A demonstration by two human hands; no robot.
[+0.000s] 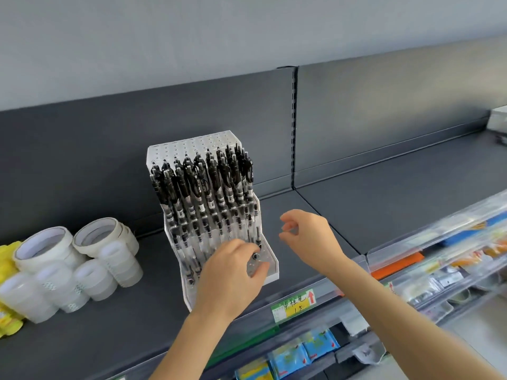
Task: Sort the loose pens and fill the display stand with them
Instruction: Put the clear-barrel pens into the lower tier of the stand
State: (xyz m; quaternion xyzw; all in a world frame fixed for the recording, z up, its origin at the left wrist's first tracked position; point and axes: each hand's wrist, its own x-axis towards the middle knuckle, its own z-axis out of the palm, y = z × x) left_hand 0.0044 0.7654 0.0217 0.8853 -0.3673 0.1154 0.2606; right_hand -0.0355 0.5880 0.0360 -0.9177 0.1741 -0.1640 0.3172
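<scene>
Standing on the dark grey shelf (384,204), just left of the seam between two shelf sections, is the white perforated display stand (178,148); its stepped tiers are packed with upright black pens (203,182), top back rows and some front holes unfilled; left hand (230,272) is down over the stand's lowest front tier, fingers curled, thumb and forefinger pinching the dark round end of one pen (256,255) at the front right corner; right hand (304,237) hangs in the air just right of the stand, apart from it, fingers loosely bent, thumb near forefinger, nothing visible in it; rolls of clear tape (55,250) are heaped on the shelf well left of the stand, yellow packets (8,259) at the far left edge; a green and yellow price label (295,304) sits on the shelf's front rail; blurred packaged goods (301,349) lie on the lower shelves.
</scene>
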